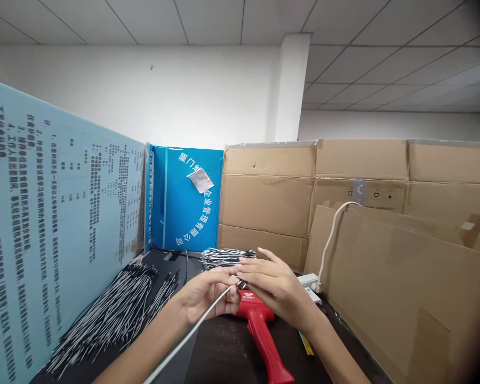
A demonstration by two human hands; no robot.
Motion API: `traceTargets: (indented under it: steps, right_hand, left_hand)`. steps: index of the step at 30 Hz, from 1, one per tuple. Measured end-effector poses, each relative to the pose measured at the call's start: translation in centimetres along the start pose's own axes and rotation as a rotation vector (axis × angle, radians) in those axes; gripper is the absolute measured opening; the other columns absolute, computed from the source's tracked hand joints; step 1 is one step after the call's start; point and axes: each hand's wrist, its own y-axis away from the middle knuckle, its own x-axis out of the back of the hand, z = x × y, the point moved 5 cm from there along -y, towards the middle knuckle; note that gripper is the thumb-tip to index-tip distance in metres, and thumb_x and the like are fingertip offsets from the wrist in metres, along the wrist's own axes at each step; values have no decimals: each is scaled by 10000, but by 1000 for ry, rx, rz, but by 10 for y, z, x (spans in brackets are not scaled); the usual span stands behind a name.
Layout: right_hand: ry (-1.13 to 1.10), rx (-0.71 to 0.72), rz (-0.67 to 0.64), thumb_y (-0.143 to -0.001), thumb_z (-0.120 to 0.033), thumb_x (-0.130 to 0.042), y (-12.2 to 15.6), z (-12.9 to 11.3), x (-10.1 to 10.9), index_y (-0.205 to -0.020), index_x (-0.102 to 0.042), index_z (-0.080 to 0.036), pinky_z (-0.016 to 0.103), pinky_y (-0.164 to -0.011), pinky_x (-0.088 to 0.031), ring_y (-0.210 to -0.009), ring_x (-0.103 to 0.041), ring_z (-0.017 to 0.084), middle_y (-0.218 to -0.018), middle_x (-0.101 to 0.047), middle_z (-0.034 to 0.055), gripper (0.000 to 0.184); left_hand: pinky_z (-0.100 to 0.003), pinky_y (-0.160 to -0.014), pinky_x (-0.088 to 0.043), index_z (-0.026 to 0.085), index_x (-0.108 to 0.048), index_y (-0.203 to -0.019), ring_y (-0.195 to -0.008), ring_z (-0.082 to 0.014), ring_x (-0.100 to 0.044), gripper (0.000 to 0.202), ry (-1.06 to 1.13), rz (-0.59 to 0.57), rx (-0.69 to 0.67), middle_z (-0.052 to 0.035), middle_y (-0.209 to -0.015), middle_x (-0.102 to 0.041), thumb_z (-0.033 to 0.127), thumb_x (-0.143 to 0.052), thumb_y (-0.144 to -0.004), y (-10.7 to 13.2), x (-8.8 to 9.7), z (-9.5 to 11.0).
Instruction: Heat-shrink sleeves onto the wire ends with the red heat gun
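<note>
My left hand (208, 296) pinches the far end of a thin grey wire (192, 333) that runs down toward the bottom edge of the view. My right hand (270, 280) meets it at the wire's tip, thumb and forefinger closed on the tip and the other fingers stretched out flat. Both hands hover just above a red heat gun (264, 333) lying on the dark table (224, 352), its nozzle hidden behind the fingers.
Several black-and-white wires lie in a big pile (112, 312) at the left and in a smaller bundle (224, 257) behind the hands. Blue printed boards (60, 224) wall the left and back. Cardboard boxes (384, 256) close off the right. A white power strip (310, 281) with its cable lies by the boxes.
</note>
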Motion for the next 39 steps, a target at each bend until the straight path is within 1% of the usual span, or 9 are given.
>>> traceTargets:
  steps: [2,4,8,12,20,25,33,36,39]
  right_hand:
    - [-50,-63,30,-977,-135,-567,-2,2,-1,-1159,-698,-263,473,-1159,-341,-1138,-692,205,-1163,-765,49,258]
    - [-135,-174,83,-971,-168,-586,-5,8,-1,-1075,-727,-259,460,-1132,-366,-1020,-728,202,-1078,-787,34,197]
    - [-327,-442,88,-956,-313,-626,-9,19,-3,-903,-765,-242,361,-923,-491,-748,-691,179,-853,-784,8,165]
    - [-400,-590,75,-932,-397,-636,-11,22,-5,-802,-759,-205,274,-664,-458,-707,-632,189,-758,-737,17,262]
    - [-421,-716,27,-912,-442,-631,-6,24,-20,-736,-721,-176,265,-651,-411,-690,-576,180,-698,-673,7,331]
    - [-509,-793,19,-885,-468,-645,6,21,-34,-664,-658,-173,269,-620,-384,-650,-512,165,-647,-589,-4,369]
    - [-710,-906,42,-833,-488,-714,23,7,-54,-572,-630,-171,269,-549,-313,-562,-427,133,-553,-491,-29,419]
    - [-877,-981,150,-779,-512,-774,29,17,-51,-575,-685,-166,277,-552,-360,-550,-464,143,-529,-524,-22,412]
    - [-1068,-1057,354,-731,-507,-827,32,36,-43,-796,-801,-148,321,-706,-488,-732,-620,212,-734,-709,60,366]
  left_hand:
    - [-240,-677,-472,135,-664,-1010,-595,-90,-551,188,40,18,-42,17,-659,-566,159,-714,-830,-1,3,1]
    - [-216,-617,-442,167,-659,-1049,-567,-86,-516,217,-16,93,-209,35,-640,-541,258,-711,-860,-2,7,10]
    - [-240,-716,-465,194,-706,-1072,-785,-145,-598,265,-580,255,-666,-47,-889,-675,345,-731,-855,2,5,33]
    - [-283,-784,-479,189,-767,-916,-896,-199,-620,207,-935,307,-845,-82,-975,-698,383,-734,-850,2,-3,35]
    - [-279,-805,-512,167,-756,-873,-857,-187,-653,245,-642,361,-850,-63,-881,-726,409,-720,-855,-4,0,29]
    - [-290,-820,-533,148,-733,-947,-924,-213,-693,318,-441,474,-887,-98,-941,-747,447,-731,-841,4,5,49]
    - [-277,-805,-541,142,-725,-953,-793,-163,-686,341,-389,439,-906,-72,-823,-744,452,-759,-814,0,4,74]
    - [-260,-799,-533,141,-736,-936,-772,-152,-677,327,-449,417,-846,-57,-787,-732,442,-764,-812,-4,7,68]
    - [-257,-774,-524,135,-744,-923,-763,-163,-676,321,-613,369,-712,-67,-780,-737,440,-755,-823,-10,8,50]
